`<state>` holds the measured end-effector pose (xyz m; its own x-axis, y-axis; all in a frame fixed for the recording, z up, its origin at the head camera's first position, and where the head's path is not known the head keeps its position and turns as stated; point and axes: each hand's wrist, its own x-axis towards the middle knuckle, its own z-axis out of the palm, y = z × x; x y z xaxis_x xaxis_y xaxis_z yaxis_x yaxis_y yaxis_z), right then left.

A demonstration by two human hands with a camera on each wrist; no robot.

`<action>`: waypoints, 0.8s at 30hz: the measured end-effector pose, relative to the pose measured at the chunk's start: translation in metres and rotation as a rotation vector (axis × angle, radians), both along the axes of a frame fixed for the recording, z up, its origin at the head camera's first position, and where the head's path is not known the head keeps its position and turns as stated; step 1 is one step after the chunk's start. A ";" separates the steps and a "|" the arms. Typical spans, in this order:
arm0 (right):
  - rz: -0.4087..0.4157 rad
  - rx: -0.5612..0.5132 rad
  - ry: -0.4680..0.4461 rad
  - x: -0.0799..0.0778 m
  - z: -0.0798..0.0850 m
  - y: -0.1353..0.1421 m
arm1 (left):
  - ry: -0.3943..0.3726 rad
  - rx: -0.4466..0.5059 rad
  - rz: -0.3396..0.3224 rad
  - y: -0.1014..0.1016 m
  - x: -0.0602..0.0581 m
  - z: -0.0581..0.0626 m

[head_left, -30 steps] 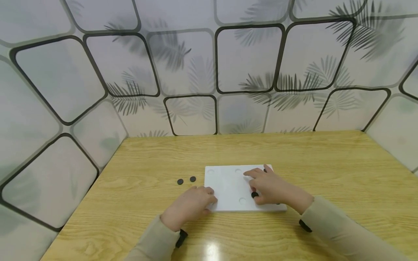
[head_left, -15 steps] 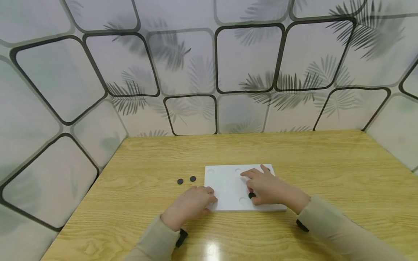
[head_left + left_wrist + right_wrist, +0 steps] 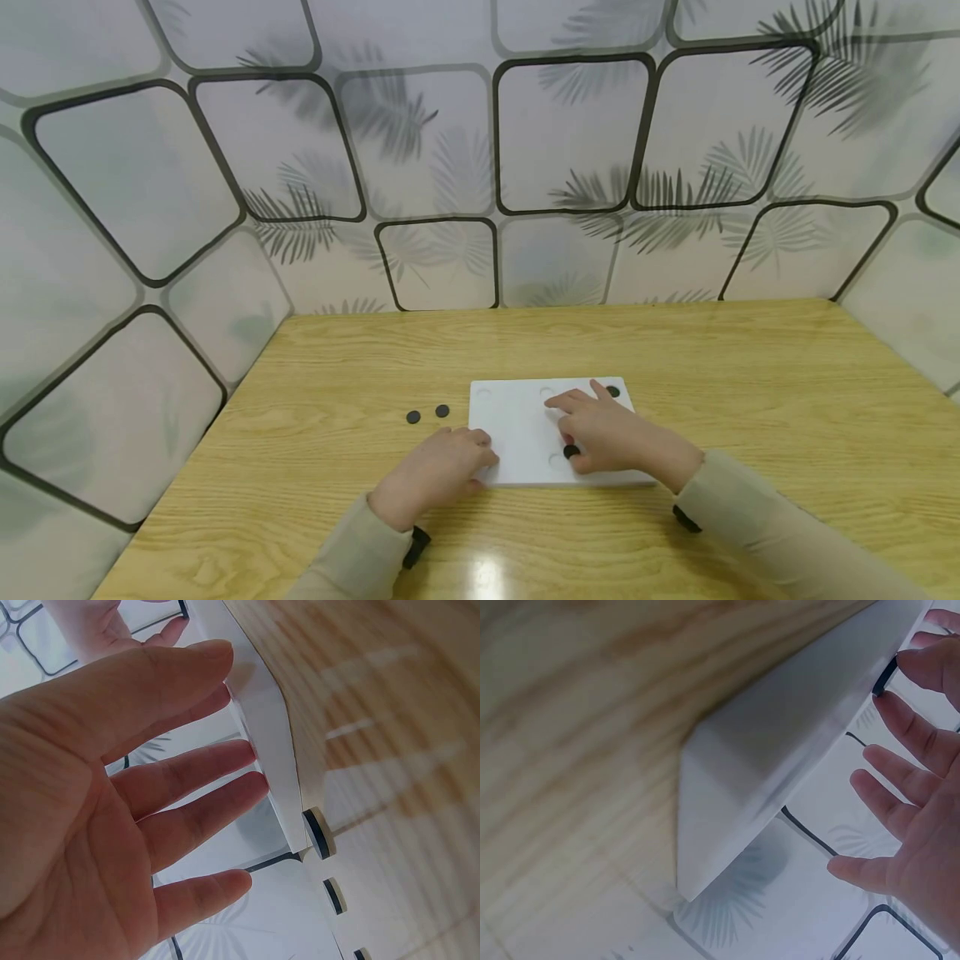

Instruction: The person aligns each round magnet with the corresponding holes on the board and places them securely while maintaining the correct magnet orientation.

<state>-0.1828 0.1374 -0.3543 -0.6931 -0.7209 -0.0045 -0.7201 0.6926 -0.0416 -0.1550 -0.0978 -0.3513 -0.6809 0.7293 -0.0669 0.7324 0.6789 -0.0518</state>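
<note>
In the head view a white board (image 3: 517, 425) with shallow round recesses lies on the table. My right hand (image 3: 603, 433) is over its right half, pinching a small black disc (image 3: 571, 452) between thumb and index finger, close beside the near-middle recess (image 3: 556, 460). The right wrist view shows this disc (image 3: 886, 677) tilted, its lower edge close over the board; the other fingers are spread. Another black disc (image 3: 612, 391) sits at the far right corner. My left hand (image 3: 442, 467) rests on the board's left edge, its fingers (image 3: 214, 806) nearly straight, fingertips touching the board.
Two loose black discs, a nearer one (image 3: 413, 417) and one beside the board (image 3: 442, 411), lie left of the board. Three discs appear past the board in the left wrist view, the closest disc (image 3: 319, 834) near its corner. A patterned wall (image 3: 442, 258) borders the wooden table (image 3: 337, 367).
My right hand has moved left across the board with the pinched disc, closer to the near-middle recess. The far right corner disc has come into fuller view. My left hand has stayed put.
</note>
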 end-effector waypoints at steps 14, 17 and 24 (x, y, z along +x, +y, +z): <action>0.004 0.006 -0.009 0.000 -0.001 -0.008 | -0.003 -0.010 -0.002 0.000 -0.001 0.001; 0.007 0.004 -0.007 0.000 -0.001 -0.009 | -0.004 -0.013 -0.002 0.000 0.000 0.001; 0.002 0.011 -0.014 0.001 0.000 -0.010 | -0.010 -0.015 0.002 0.001 0.000 0.001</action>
<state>-0.1819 0.1272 -0.3542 -0.6917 -0.7218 -0.0225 -0.7206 0.6919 -0.0443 -0.1547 -0.0970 -0.3499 -0.6817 0.7267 -0.0847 0.7314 0.6798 -0.0544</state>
